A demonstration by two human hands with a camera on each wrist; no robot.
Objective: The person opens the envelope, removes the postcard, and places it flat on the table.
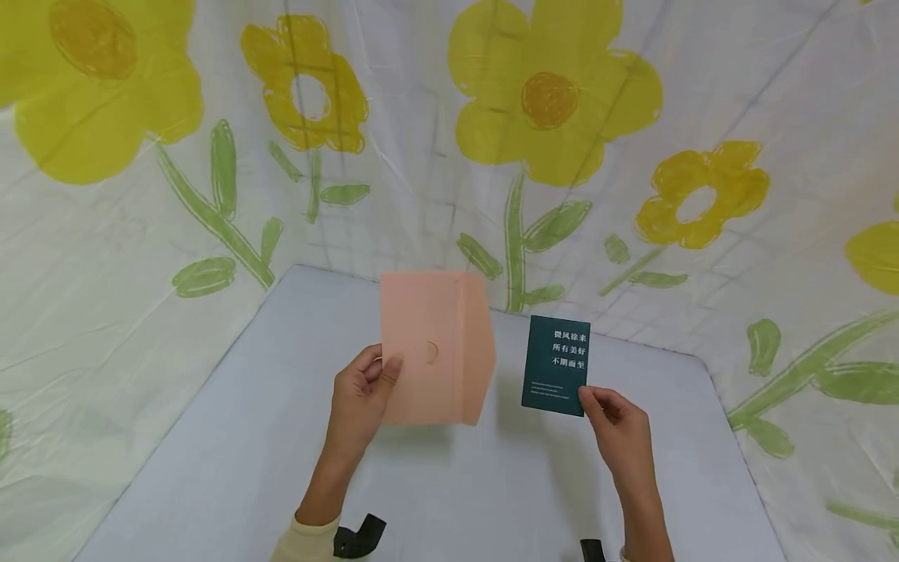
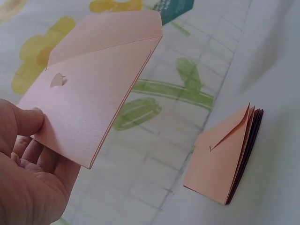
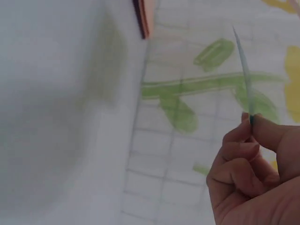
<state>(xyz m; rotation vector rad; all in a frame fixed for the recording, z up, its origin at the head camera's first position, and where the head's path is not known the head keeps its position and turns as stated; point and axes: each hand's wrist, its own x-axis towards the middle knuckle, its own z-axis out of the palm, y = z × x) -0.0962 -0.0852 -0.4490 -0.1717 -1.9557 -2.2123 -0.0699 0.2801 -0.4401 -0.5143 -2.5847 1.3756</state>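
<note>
My left hand [image 1: 358, 398] pinches a pink envelope [image 1: 421, 312] by its left edge, thumb on the face towards me. The envelope is held up above the table, its pointed flap [image 1: 477, 351] unfolded to the right. A small half-round cut shows on its front. To its right, my right hand [image 1: 621, 429] pinches the lower right corner of a dark green card [image 1: 555, 359] with white printed characters, between thumb and forefinger. Card and envelope are apart. Seen edge-on in the right wrist view, the card [image 3: 246, 70] looks like a thin strip.
A stack of folded pink and dark envelopes [image 2: 215, 164] stands on the white table [image 1: 232, 437] in the left wrist view; the held envelope hides it from the head view. Behind the table hangs a white sheet [image 1: 407, 172] printed with yellow flowers.
</note>
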